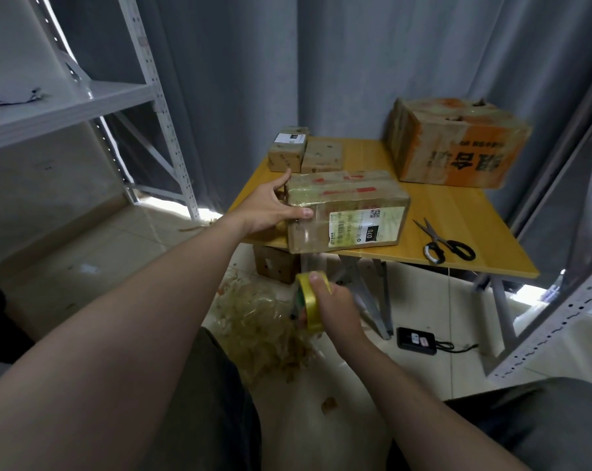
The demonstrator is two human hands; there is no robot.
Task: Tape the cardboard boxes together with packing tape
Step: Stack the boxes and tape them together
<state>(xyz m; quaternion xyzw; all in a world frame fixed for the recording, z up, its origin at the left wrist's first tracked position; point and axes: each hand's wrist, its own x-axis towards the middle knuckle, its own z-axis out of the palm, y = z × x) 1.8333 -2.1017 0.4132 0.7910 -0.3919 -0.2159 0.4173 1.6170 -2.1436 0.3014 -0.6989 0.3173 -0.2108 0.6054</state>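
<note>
Cardboard box [347, 205] wrapped in glossy tape sits at the centre of the frame, on the near left corner of a yellow table [457, 212]. A white and green shipping label [367, 224] covers much of its near face. The left hand [270, 207] grips the box's left end, thumb pressed on the near face and fingers reaching round the far edge. Just below the table edge, the right hand [335, 307] is closed round a yellow tape roll [309, 300], thumb on its rim. A strip of clear tape [313, 263] runs from the roll up to the box's near face.

To the right of the box, black-handled scissors [447, 244] lie on the table near its front edge. A large box with orange print [457, 144] stands at the far right corner, and two small boxes [287, 149] sit side by side behind the taped one. Another brown box [275, 265] stands on the floor under the table. A heap of crumpled used tape [264, 321] lies on the tiles left of the roll, and a black device with a cord [417, 339] lies lower right. Metal shelving [66, 103] fills the upper left, with grey curtain [355, 62] behind
</note>
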